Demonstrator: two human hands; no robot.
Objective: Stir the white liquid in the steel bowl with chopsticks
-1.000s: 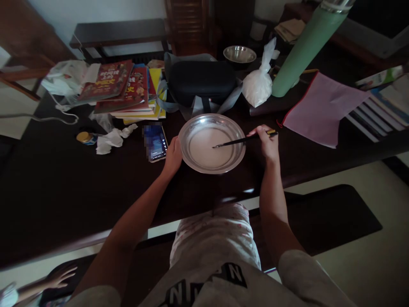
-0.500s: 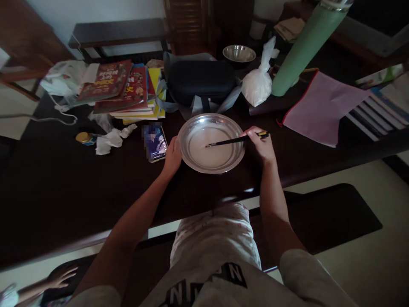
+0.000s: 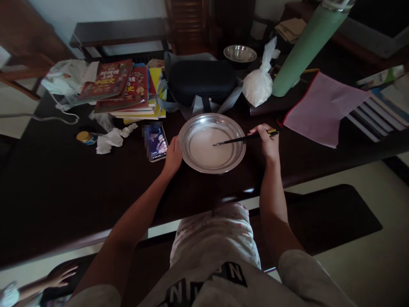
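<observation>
A round metal bowl point(image 3: 188, 160) stands on the dark table with a pale, milky mixture point(image 3: 207, 149) inside. My left hand point(image 3: 174, 155) grips the bowl's left rim. Dark chopsticks point(image 3: 243, 138) with yellowish ends are held in my right hand point(image 3: 266, 138), just off the bowl's right side. Their tips point leftward over the mixture; whether they dip into it I cannot tell. Left of my left hand lies a lit phone point(image 3: 156, 142), partly blurred out.
Behind the bowl are a black case point(image 3: 202, 81), a tied bag of white powder point(image 3: 258, 87), a green flask point(image 3: 306, 53) and another metal bowl point(image 3: 239, 54). Books point(image 3: 128, 87), crumpled tissue point(image 3: 110, 140) and a small jar point(image 3: 85, 137) lie left. Another person's hand point(image 3: 62, 275) shows low at left.
My right hand has moved to the right, away from the bowl's rim, drawing the chopsticks with it. The left hand and the bowl have stayed in place.
</observation>
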